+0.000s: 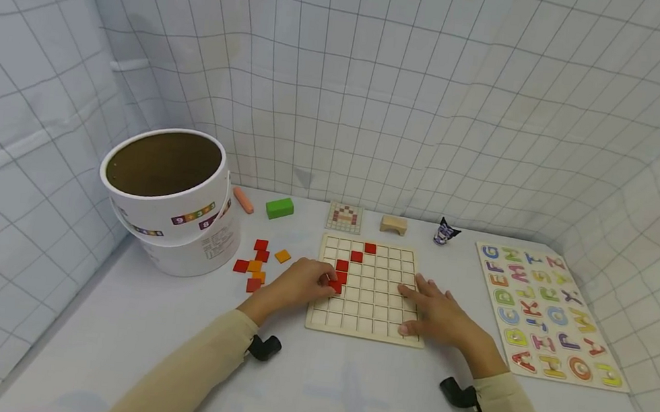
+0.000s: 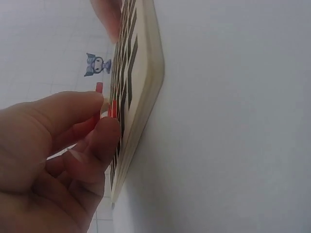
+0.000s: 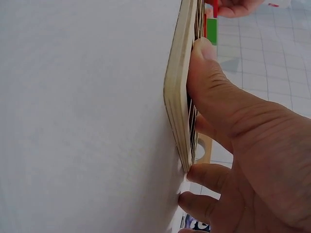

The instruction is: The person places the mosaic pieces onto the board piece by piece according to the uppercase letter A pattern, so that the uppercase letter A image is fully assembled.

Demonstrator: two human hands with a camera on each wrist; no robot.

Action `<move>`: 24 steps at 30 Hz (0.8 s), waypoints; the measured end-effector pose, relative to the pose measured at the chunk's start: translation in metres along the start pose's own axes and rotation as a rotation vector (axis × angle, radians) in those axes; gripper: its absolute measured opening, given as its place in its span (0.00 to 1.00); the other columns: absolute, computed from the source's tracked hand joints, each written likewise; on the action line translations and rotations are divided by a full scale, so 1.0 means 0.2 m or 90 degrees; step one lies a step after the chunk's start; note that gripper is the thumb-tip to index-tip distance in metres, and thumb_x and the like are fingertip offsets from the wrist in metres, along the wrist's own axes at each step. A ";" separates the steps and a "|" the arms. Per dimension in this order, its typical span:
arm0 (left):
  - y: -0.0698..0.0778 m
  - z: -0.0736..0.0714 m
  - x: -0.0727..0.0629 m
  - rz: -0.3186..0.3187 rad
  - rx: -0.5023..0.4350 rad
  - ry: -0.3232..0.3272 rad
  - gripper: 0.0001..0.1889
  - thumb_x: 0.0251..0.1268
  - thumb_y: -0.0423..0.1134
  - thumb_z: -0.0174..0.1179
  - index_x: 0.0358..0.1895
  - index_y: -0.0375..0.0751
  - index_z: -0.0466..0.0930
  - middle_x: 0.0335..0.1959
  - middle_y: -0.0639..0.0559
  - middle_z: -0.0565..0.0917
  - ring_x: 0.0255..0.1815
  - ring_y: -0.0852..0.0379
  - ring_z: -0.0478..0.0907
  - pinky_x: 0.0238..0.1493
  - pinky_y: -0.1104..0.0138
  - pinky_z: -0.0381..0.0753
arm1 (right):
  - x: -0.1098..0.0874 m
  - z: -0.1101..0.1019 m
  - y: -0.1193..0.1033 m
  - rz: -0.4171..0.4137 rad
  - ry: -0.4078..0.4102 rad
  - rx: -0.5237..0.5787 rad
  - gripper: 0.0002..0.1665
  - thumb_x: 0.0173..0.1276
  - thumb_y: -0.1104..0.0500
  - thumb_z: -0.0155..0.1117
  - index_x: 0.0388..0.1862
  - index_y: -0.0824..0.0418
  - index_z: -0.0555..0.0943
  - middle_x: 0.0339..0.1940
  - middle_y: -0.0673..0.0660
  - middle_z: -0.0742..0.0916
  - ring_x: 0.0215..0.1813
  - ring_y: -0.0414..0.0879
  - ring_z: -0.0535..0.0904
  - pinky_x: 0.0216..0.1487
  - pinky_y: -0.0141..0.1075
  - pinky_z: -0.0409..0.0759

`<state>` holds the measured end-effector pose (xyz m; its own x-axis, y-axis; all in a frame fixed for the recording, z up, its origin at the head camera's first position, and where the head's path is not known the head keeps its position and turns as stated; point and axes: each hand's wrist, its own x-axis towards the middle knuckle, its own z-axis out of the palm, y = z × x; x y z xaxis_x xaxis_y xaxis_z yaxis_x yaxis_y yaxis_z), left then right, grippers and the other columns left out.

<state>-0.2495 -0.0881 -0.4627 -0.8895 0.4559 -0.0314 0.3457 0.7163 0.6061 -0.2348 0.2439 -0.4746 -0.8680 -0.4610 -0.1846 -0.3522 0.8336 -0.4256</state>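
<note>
A wooden grid board point(image 1: 377, 303) lies flat, with several red square tiles point(image 1: 357, 256) in a slanting row on its left half. My left hand point(image 1: 301, 283) is over the board's left side, pinching a red tile point(image 2: 99, 88) between thumb and fingers. That tile stands tilted on edge in the left wrist view, close above another red tile point(image 2: 113, 108) at the board. On the board's right edge rests my right hand point(image 1: 439, 313), fingers spread. Its thumb point(image 3: 206, 73) touches the board's face, while other fingertips reach past the edge.
Loose red and orange tiles point(image 1: 254, 266) lie left of the board, near a large white bucket point(image 1: 213, 241). Behind are an orange stick point(image 1: 244, 200), green block point(image 1: 279, 208), small pattern card point(image 1: 345, 217), wooden arch point(image 1: 394, 225) and purple figurine point(image 1: 445, 232). An alphabet board point(image 1: 542, 293) lies right.
</note>
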 end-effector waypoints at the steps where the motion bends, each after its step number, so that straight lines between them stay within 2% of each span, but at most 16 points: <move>1: 0.00 0.01 0.01 0.002 0.003 -0.004 0.10 0.66 0.39 0.69 0.47 0.41 0.85 0.29 0.56 0.80 0.35 0.58 0.75 0.38 0.68 0.77 | 0.00 0.00 0.00 0.000 -0.001 -0.002 0.55 0.59 0.32 0.71 0.80 0.53 0.65 0.83 0.69 0.55 0.81 0.72 0.46 0.73 0.72 0.42; 6: 0.01 0.03 0.03 0.036 0.041 -0.025 0.09 0.67 0.38 0.68 0.47 0.40 0.85 0.27 0.56 0.77 0.32 0.58 0.73 0.34 0.68 0.73 | 0.01 0.00 0.00 -0.004 -0.005 -0.011 0.55 0.59 0.32 0.70 0.80 0.53 0.65 0.83 0.69 0.55 0.81 0.72 0.47 0.73 0.73 0.43; 10: 0.01 0.04 0.04 0.064 0.071 -0.027 0.09 0.67 0.38 0.68 0.47 0.39 0.87 0.29 0.56 0.78 0.34 0.58 0.72 0.37 0.67 0.73 | 0.01 0.00 0.00 -0.005 -0.006 -0.017 0.55 0.59 0.32 0.71 0.80 0.53 0.65 0.83 0.69 0.55 0.81 0.72 0.47 0.73 0.73 0.44; 18: 0.00 0.06 0.05 0.016 0.029 -0.006 0.09 0.65 0.38 0.69 0.46 0.41 0.88 0.29 0.57 0.79 0.34 0.57 0.73 0.36 0.67 0.74 | 0.00 -0.01 -0.02 0.001 -0.008 -0.010 0.55 0.59 0.33 0.71 0.80 0.54 0.65 0.83 0.69 0.55 0.81 0.71 0.47 0.73 0.73 0.43; 24: 0.01 0.06 0.04 0.014 0.026 0.008 0.08 0.64 0.37 0.69 0.45 0.41 0.87 0.29 0.56 0.79 0.34 0.57 0.73 0.38 0.66 0.75 | 0.00 -0.02 -0.02 0.006 -0.008 -0.006 0.55 0.59 0.33 0.71 0.80 0.54 0.65 0.83 0.69 0.54 0.82 0.71 0.46 0.73 0.72 0.43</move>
<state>-0.2527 -0.0771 -0.4713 -0.8852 0.4651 -0.0083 0.3770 0.7276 0.5731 -0.2338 0.2417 -0.4700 -0.8672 -0.4565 -0.1991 -0.3473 0.8409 -0.4151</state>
